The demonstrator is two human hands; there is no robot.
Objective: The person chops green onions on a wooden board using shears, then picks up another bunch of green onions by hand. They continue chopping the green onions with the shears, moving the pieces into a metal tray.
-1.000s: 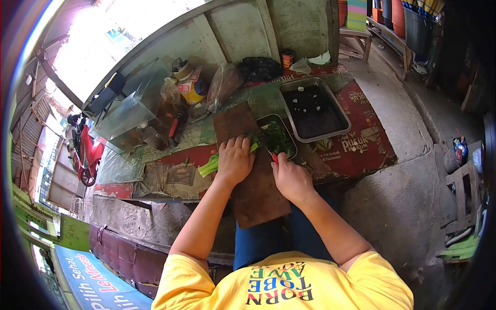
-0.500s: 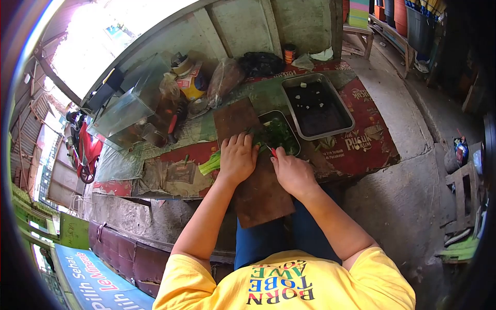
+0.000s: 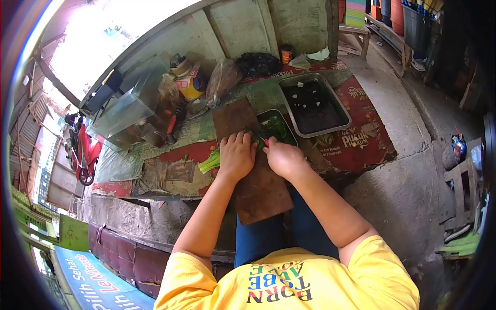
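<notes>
1. Nearest, the left hand [image 3: 237, 157] presses long green stalks [image 3: 210, 162] to the board [image 3: 262, 199].
2. Alongside, the right hand [image 3: 285, 157] grips a red handle [image 3: 266, 142].
3. Beyond, the small tray [image 3: 288, 124] holds seemingly cut greens [image 3: 275, 125]; the stalks look only partly cut.

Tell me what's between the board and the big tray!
A smaller metal tray of leafy greens, between the wooden board and the big metal tray, in the head view.
</notes>
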